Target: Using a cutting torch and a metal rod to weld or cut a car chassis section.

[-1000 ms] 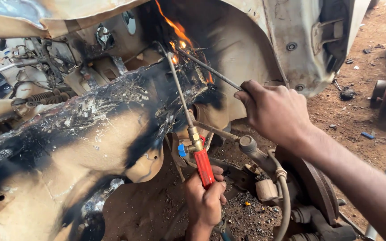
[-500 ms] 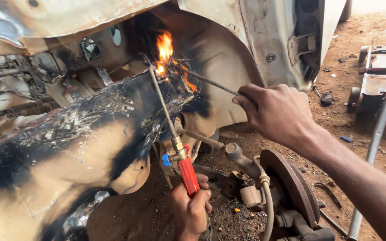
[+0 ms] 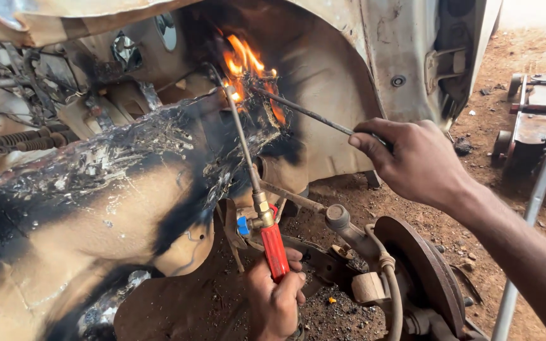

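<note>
My left hand (image 3: 277, 300) grips the red handle of a gas torch (image 3: 273, 249) low in the middle. The torch's thin tube runs up to a tip at a charred car body rail (image 3: 127, 164), where orange flames (image 3: 248, 66) burn. My right hand (image 3: 415, 161) holds a thin metal rod (image 3: 304, 113) whose far end reaches into the flame, just right of the torch tip. The rail is blackened and scorched around the burning spot.
A brake disc and hub (image 3: 421, 268) with a rubber hose sits at the lower right, under my right forearm. A floor jack with a long handle (image 3: 538, 183) stands on the red dirt ground at the right. Wiring and springs (image 3: 20, 136) lie at the left.
The view has shifted, so the flame, torch and jack sit further left in the picture. The fire has spread wider at the rail's end. Both hands keep their grips.
</note>
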